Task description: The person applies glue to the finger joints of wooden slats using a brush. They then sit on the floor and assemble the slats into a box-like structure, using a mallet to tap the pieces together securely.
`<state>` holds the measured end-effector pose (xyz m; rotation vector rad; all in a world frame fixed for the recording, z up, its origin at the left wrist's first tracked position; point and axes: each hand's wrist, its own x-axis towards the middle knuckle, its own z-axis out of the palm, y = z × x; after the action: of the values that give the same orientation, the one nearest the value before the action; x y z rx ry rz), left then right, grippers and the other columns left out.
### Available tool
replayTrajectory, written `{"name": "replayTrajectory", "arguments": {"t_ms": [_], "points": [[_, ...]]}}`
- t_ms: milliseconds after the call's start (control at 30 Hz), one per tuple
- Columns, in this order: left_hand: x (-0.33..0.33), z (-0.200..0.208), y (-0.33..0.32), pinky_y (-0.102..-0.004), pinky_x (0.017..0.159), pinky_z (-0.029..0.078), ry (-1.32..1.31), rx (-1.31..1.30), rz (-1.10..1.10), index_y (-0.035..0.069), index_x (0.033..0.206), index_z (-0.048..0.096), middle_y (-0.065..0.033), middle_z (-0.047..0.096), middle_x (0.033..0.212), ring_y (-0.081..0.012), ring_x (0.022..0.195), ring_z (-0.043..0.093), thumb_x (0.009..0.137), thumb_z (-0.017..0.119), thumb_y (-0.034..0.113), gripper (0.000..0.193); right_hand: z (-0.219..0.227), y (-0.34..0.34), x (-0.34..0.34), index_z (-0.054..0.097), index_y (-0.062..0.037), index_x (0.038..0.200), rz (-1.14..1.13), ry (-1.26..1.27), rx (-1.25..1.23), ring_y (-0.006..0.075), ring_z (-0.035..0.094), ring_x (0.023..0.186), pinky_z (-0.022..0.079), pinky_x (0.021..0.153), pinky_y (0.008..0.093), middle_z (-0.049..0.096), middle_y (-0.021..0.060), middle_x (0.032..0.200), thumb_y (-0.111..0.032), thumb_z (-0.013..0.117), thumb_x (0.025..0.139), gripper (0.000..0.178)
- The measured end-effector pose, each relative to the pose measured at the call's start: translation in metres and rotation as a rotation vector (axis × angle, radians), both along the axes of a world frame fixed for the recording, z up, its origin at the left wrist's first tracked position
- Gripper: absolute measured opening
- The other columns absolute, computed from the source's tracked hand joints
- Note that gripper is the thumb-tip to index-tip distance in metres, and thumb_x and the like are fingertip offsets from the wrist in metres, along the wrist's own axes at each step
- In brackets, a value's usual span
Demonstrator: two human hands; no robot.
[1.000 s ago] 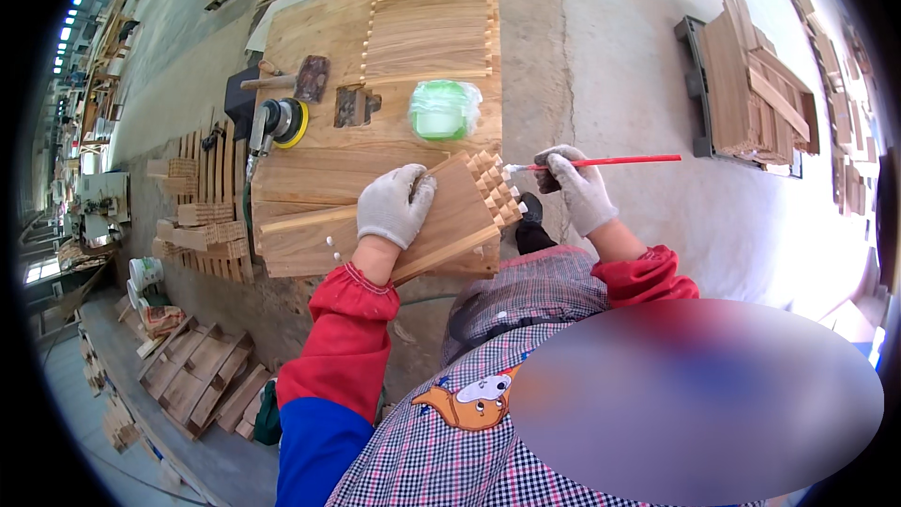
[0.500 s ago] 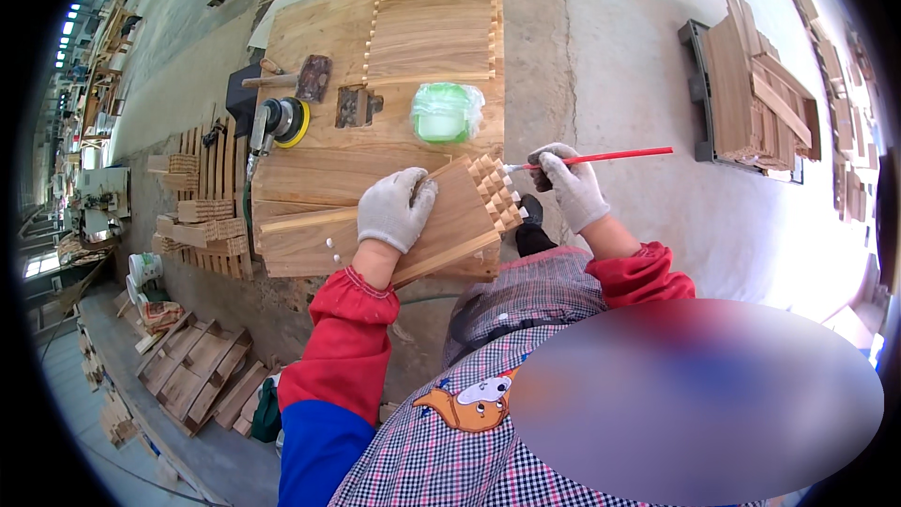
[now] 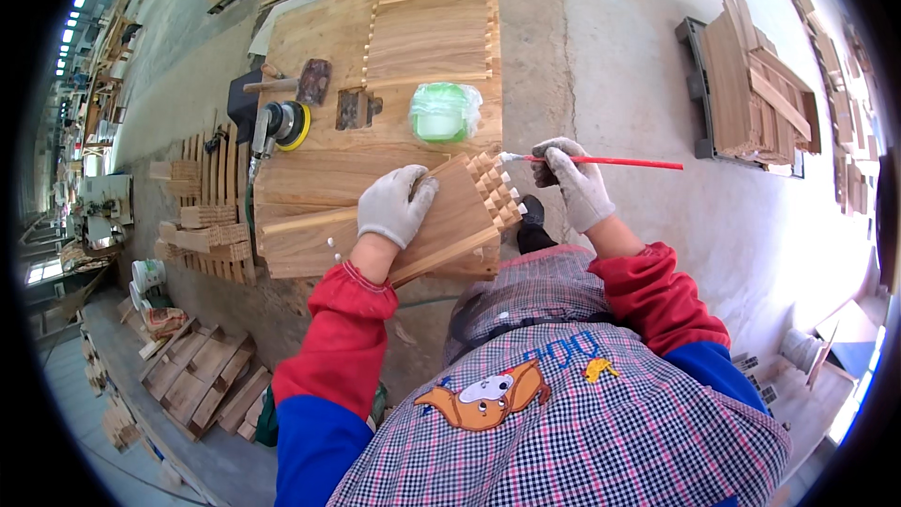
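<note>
My gloved left hand (image 3: 398, 206) grips a wooden board (image 3: 449, 209) lying at an angle on the bench, near its dovetailed end. Several interlocking end teeth (image 3: 496, 190) jut from its right end, with white patches on some tips. In my gloved right hand (image 3: 574, 185) is a thin red-handled brush (image 3: 627, 162), its fingers closed around the shaft. White stuff coats the bristles, which are close to the far corner of the teeth. Beyond the board stands a green tub (image 3: 445, 113) wrapped in clear plastic, with white contents.
On the wooden bench (image 3: 319, 174) are a disc sander (image 3: 282, 126), a hammer (image 3: 312, 81) and another toothed panel (image 3: 430, 36). Stacked wooden strips (image 3: 211, 216) stand left of the bench. A pallet of boards (image 3: 751, 84) sits on the floor to the right.
The brush tip has shifted slightly away from me along the toothed end, and my right hand has moved a little to the right. My left hand stays on the board.
</note>
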<state>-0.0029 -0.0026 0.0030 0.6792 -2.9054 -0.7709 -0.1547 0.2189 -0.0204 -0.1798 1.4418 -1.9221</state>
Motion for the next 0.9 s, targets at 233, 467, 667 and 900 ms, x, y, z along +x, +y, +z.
{"name": "replayTrajectory", "arguments": {"t_ms": [233,467,667,900], "points": [[-0.013,0.0,-0.011,-0.0406,0.078,0.046,-0.145,0.128,-0.064,0.008,0.095,0.064,-0.0153,0.063,0.096,-0.033,0.092,0.058,0.084,0.054,0.041,0.036,0.005,0.015,0.02,0.059,-0.007,0.098,0.211,1.0,0.208,0.0252,0.06,0.082,0.048,0.076,0.0326,0.062,0.0085,0.085,-0.007,0.058,0.083,0.016],[-0.019,-0.001,-0.015,-0.0406,0.078,0.046,-0.161,0.134,-0.095,0.009,0.092,0.066,-0.0159,0.064,0.093,-0.033,0.091,0.059,0.084,0.052,0.044,0.039,-0.008,0.015,0.041,0.053,-0.016,0.104,0.331,1.321,0.406,0.03,0.053,0.104,0.039,0.092,0.0409,0.058,0.0068,0.106,-0.016,0.068,0.067,0.04],[-0.018,-0.004,-0.022,-0.0402,0.078,0.046,-0.165,0.187,-0.112,0.01,0.092,0.067,-0.0157,0.065,0.093,-0.033,0.092,0.059,0.085,0.053,0.041,0.035,0.001,0.008,0.04,0.053,-0.0172,0.099,0.339,1.361,0.457,0.024,0.055,0.095,0.039,0.088,0.0398,0.059,0.0028,0.099,-0.016,0.067,0.068,0.034],[-0.017,0.004,-0.023,-0.0376,0.077,0.046,-0.163,0.25,-0.16,0.005,0.096,0.064,-0.0181,0.064,0.092,-0.0333,0.089,0.06,0.086,0.054,0.033,0.032,-0.003,0.018,0.03,0.054,-0.0172,0.101,0.316,1.367,0.522,0.024,0.055,0.094,0.038,0.088,0.0396,0.059,0.0028,0.097,-0.013,0.065,0.068,0.035]]}}
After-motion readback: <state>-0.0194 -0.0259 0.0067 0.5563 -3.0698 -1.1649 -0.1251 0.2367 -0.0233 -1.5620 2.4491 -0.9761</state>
